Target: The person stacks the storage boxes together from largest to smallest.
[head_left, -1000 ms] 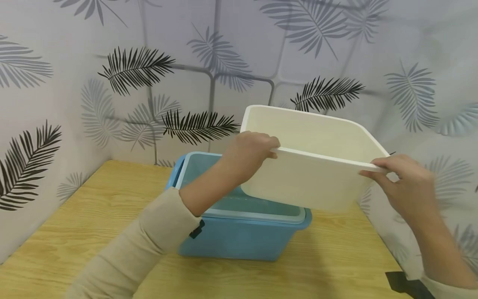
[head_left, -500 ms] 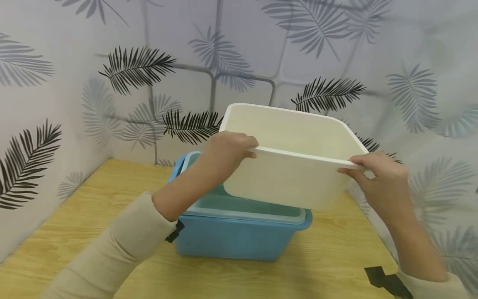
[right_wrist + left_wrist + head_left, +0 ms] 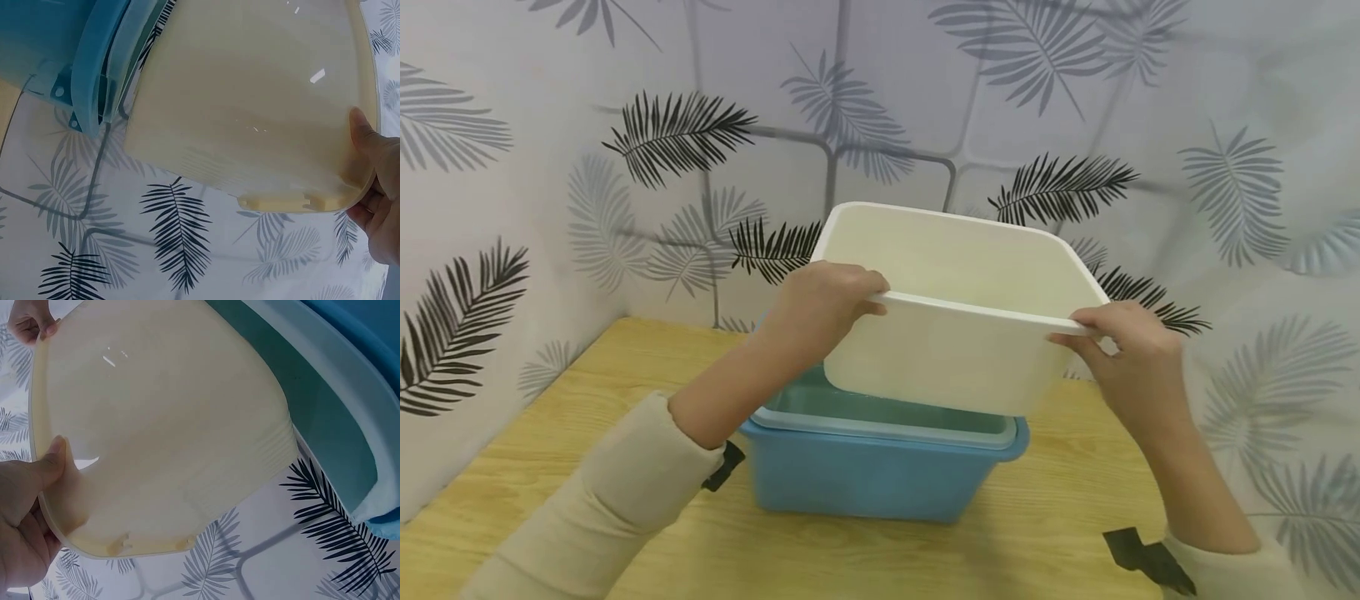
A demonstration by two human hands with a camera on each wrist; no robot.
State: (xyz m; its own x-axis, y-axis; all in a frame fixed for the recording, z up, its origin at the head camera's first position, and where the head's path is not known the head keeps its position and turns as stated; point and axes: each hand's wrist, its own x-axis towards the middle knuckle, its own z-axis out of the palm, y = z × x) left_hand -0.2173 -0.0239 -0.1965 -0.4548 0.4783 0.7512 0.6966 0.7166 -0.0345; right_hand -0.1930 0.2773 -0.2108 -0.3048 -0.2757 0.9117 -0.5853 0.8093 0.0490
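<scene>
A cream plastic bin (image 3: 947,354) hangs tilted in the air in the head view, its open top facing up. My left hand (image 3: 823,304) pinches the near rim at its left end. At the right end of that rim, my right hand (image 3: 1131,354) grips it between thumb and fingers. Under the cream bin stands a blue bin (image 3: 880,475) on the table, with a pale teal bin (image 3: 887,429) nested inside it. The cream bin's lower edge overlaps the teal bin's opening; whether they touch I cannot tell. Both wrist views show thumbs on the cream wall.
The wood-grain table (image 3: 1060,500) carries the blue bin near its middle. Behind and to the sides rises a pale wall covering (image 3: 910,92) printed with grey and black leaves. Black straps show at both sleeve cuffs.
Both hands have carried the cream bin leftward, from the right part of the teal bin's opening to more squarely over it. The blue and teal bins have stayed in place.
</scene>
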